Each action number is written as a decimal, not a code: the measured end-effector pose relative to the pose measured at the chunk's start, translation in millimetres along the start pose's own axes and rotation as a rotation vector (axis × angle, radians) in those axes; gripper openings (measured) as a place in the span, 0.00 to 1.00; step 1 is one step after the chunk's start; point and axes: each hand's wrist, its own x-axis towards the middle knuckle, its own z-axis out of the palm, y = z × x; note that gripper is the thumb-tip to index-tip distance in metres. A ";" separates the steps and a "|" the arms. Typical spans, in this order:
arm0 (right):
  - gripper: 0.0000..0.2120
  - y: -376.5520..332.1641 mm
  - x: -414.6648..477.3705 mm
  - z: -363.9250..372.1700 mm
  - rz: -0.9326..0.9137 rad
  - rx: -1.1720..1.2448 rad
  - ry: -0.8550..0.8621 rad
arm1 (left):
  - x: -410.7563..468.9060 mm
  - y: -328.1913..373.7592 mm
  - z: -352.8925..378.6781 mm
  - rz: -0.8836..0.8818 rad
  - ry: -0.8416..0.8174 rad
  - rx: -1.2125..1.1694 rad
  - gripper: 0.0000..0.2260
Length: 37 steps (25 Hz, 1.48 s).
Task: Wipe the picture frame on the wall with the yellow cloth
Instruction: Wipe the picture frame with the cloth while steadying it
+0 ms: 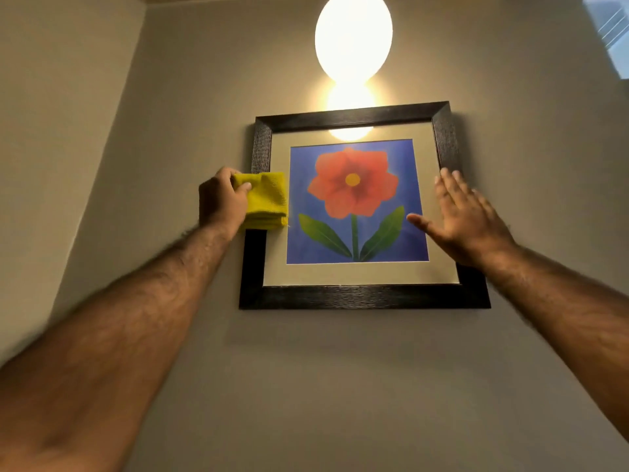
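Two bare forearms reach up and forward from the bottom corners. The left hand [223, 199] is closed around a folded yellow cloth [267, 201], thumb on its front. The cloth lies over the left side of the picture frame [364, 296], about halfway up, covering the dark moulding and the pale mat there; whether it presses on the surface cannot be told. The right hand [466, 216] is open, fingers spread and straight, palm turned toward the frame's right side, overlapping the mat and the right moulding. Contact with the glass cannot be told; the hand is slightly blurred.

The frame is dark, wood-grained, hung flat on the wall [306, 386]. It holds a red flower with green leaves on blue. The wall is plain grey-beige, smooth, meeting a side wall at a corner to the left.

Above the frame, a round lamp [353, 37] glows white, mirrored in the top of the glass. A window [611, 32] sits top right.
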 end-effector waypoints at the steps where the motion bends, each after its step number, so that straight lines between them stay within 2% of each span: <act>1: 0.51 0.3 -0.8 7.6 0.007 0.012 -0.003 | -3.0 -0.3 2.9 0.060 0.033 0.067 0.15; 4: 0.51 1.3 -0.7 25.1 0.031 0.068 0.033 | -8.6 0.3 9.4 0.284 0.143 0.298 0.12; 6: 0.51 0.8 0.0 32.9 0.029 0.075 0.067 | -9.1 2.3 12.7 0.441 0.098 0.330 0.08; 8: 0.51 0.2 0.1 38.3 0.023 0.053 0.106 | -12.1 3.0 16.9 0.508 0.035 0.340 0.12; 11: 0.52 0.0 -0.1 43.3 0.006 -0.013 0.154 | -30.2 -8.6 23.2 0.508 -0.010 0.319 0.18; 14: 0.53 1.2 0.5 46.5 -0.005 -0.045 0.183 | -57.0 -24.2 29.7 0.484 -0.178 0.336 0.33; 17: 0.53 3.5 1.7 48.6 -0.012 -0.030 0.199 | -69.6 -27.5 30.3 0.431 -0.230 0.365 0.43; 25: 0.53 4.5 2.2 51.9 -0.025 -0.030 0.221 | -141.1 -61.1 12.0 0.450 -0.312 0.375 0.44; 33: 0.52 5.0 2.3 53.9 -0.022 -0.035 0.241 | -3.7 -4.8 36.1 0.355 -0.365 0.330 0.53; 37: 0.51 2.9 4.0 52.8 -0.017 -0.048 0.246 | 27.6 6.4 38.9 0.349 -0.384 0.340 0.52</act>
